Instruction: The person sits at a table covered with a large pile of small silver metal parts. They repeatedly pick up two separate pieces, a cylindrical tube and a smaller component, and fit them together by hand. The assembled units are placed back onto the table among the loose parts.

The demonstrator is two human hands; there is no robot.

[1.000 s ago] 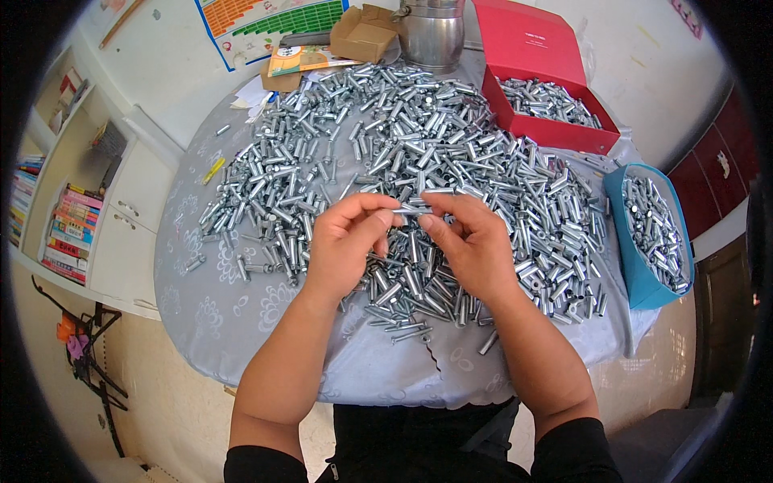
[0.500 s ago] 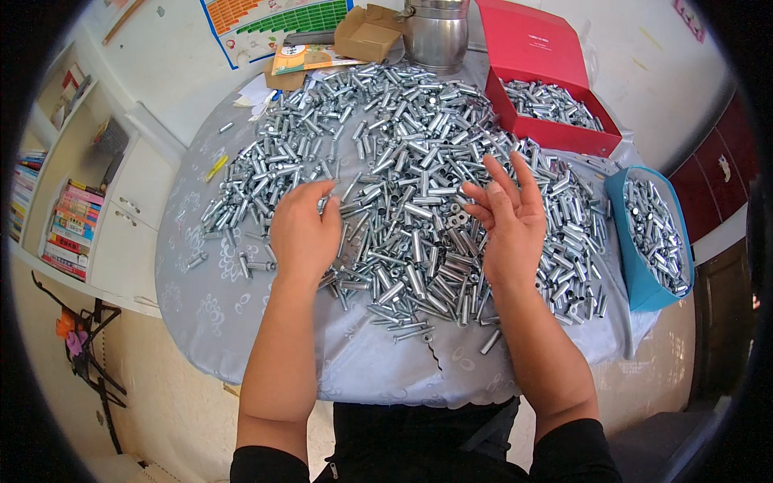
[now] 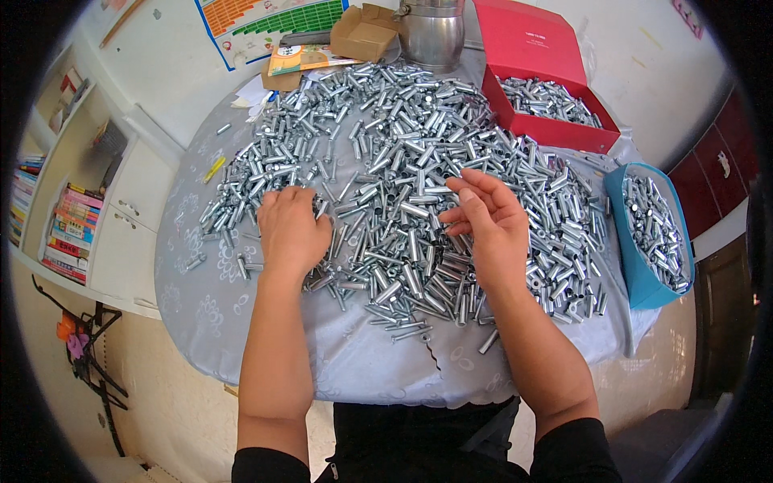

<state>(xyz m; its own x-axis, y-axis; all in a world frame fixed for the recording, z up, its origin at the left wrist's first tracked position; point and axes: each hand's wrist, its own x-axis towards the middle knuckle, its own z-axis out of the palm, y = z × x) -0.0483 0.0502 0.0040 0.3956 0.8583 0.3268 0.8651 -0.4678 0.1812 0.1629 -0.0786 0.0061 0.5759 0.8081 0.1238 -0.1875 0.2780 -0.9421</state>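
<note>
A broad heap of silvery metal sleeves and bolts [image 3: 419, 201] covers much of the table. Over its left part, my left hand [image 3: 294, 233] reaches down with bent fingers. Its fingertips are hidden behind the back of the hand, so any grip there is out of sight. My right hand [image 3: 495, 233] hovers over the right middle of the heap, palm turned inward. Its fingers stretch toward the left with the thumb apart, and I see nothing held in them.
A red box [image 3: 555, 133] with raised lid and a blue bin [image 3: 636, 266], both holding similar metal pieces, stand right. Behind the heap are a metal pot [image 3: 431, 36] and a cardboard box [image 3: 364, 34]. A yellow tool [image 3: 214, 169] lies left on the grey tablecloth [image 3: 201, 306].
My left hand has moved slightly left and lowered onto the pieces, its fingers bending down. My right hand has shifted left and a little lower, its fingers less spread.
</note>
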